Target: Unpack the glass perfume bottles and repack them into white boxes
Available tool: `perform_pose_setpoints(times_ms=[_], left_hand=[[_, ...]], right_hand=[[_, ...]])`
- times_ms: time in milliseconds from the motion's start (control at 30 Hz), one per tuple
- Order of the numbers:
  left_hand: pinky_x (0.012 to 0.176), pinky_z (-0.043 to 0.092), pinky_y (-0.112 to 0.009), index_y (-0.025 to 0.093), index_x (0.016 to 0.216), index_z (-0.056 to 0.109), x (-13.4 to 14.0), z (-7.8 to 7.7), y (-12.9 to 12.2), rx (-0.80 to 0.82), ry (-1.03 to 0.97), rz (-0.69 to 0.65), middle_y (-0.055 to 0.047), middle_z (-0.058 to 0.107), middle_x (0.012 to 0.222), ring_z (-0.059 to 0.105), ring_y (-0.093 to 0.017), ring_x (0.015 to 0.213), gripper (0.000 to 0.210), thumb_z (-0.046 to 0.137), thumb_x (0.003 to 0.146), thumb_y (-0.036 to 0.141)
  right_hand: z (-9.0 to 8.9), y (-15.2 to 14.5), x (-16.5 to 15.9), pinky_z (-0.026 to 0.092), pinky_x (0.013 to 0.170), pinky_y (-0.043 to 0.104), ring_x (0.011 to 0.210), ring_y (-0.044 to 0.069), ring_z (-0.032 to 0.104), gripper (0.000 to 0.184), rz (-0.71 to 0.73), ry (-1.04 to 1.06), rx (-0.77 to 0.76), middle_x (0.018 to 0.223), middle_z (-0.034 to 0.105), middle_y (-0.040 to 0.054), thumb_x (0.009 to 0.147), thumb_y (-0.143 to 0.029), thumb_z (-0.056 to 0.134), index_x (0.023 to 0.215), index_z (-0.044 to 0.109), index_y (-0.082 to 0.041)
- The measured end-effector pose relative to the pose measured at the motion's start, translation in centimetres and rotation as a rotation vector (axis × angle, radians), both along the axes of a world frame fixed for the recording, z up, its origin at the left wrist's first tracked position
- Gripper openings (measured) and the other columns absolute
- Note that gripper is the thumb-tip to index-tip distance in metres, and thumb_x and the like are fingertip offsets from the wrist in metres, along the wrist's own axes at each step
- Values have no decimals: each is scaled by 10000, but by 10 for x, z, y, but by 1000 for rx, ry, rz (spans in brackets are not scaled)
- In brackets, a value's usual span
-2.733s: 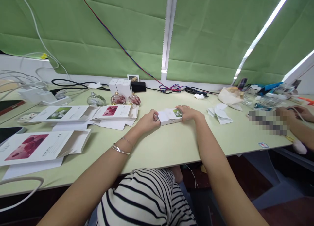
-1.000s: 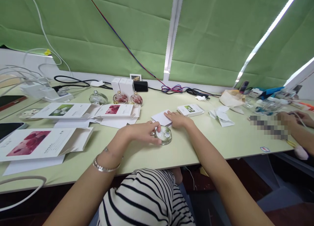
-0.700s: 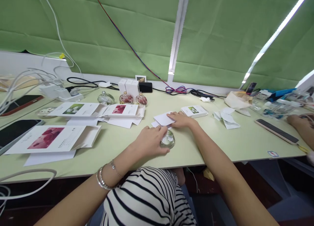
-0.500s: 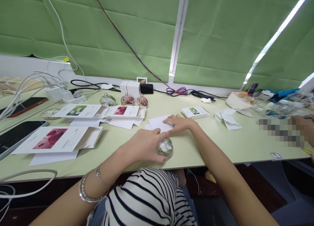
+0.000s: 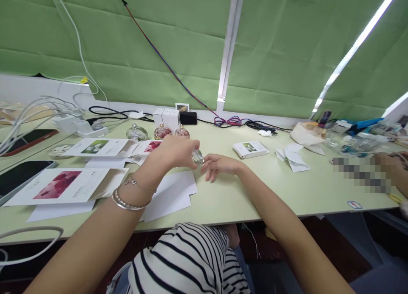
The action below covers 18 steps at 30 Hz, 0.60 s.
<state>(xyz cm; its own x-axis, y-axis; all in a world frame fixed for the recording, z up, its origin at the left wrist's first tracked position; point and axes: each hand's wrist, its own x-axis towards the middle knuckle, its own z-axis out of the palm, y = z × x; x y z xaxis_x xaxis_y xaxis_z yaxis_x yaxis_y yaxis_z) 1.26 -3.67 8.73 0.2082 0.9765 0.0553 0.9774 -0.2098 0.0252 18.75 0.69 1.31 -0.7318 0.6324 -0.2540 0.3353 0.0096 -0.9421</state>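
My left hand [image 5: 174, 151], with bracelets at the wrist, grips a round clear glass perfume bottle [image 5: 198, 157] above the table, and the fingers cover much of it. Just to the right is my right hand [image 5: 219, 165], its fingers apart and holding nothing, the fingertips close to the bottle. White folded paper sheets [image 5: 174, 192] lie on the table below my left forearm. Behind my left hand stand a greenish glass bottle [image 5: 137, 132] and two reddish ones, a red bottle [image 5: 162, 132] and another red bottle [image 5: 182, 131], the last partly hidden by the hand.
Open white cartons with flower pictures lie left: a green-pictured carton [image 5: 110, 146] and a pink-pictured carton [image 5: 63, 185]. A white box [image 5: 250, 149] and crumpled paper [image 5: 293, 156] lie right. Phones and cables edge the table [image 5: 270, 192]. Another person's hand [image 5: 393, 164] is far right.
My left hand has lifted the glass bottle off the table and carried it forward and left. The paper sheets now lie farther left and nearer the front edge. My right hand has left the paper.
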Motion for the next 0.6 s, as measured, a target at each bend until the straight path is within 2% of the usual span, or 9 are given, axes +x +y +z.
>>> perform_pose_setpoints(times_ms=[67,133,200,267,333,433,500,600], left_hand=[[779,372,-394,246,883,648,9,-1,7,-36,18,10,-47,616,733,599,-332,850,439,765,484,387],[765,382,-393,228,796,642,20,3,11,-74,47,7,-47,609,704,602,-332,842,387,767,482,417],[746,394,-390,208,758,631,32,8,15,-98,79,-13,-61,611,713,606,-339,842,366,767,481,405],[740,403,-386,193,827,628,40,12,20,-84,70,-22,-80,623,761,608,-350,863,411,771,473,346],[746,414,-383,178,968,601,43,10,28,-53,10,-5,-102,632,840,604,-357,895,540,776,483,340],[735,433,-347,172,1106,531,39,-4,40,-16,-166,-35,-117,626,973,598,-327,920,661,758,553,455],[717,439,-309,181,1140,499,33,-16,47,66,-348,-96,-96,623,1015,600,-270,902,602,711,646,452],[706,435,-273,188,1083,524,26,-30,55,200,-510,-154,-44,637,946,605,-194,813,356,636,754,267]], right_hand=[[1,6,7,553,769,383,831,165,634,540,-83,-66,216,1177,544,111,718,-316,661,1185,418,-200],[-1,10,6,513,859,387,1003,202,584,767,-71,-59,435,1291,471,117,628,-367,749,1273,358,-225],[-6,12,-1,480,901,382,1097,232,540,832,-93,-25,561,1298,479,103,587,-380,770,1288,349,-227],[-13,14,-9,474,878,379,1080,242,557,714,-221,-32,614,1222,550,81,648,-375,710,1261,379,-223],[-18,17,-12,465,867,366,1052,236,577,592,-359,-41,654,1175,592,60,699,-360,650,1229,421,-232],[-23,27,-5,448,852,323,994,208,592,492,-442,29,705,1119,626,34,702,-368,645,1152,506,-226],[-25,35,3,444,784,294,887,190,597,370,-442,79,688,978,655,18,724,-404,619,1030,574,-200],[-27,45,12,413,680,270,752,169,562,330,-403,98,660,795,632,1,766,-486,563,867,607,-175]])
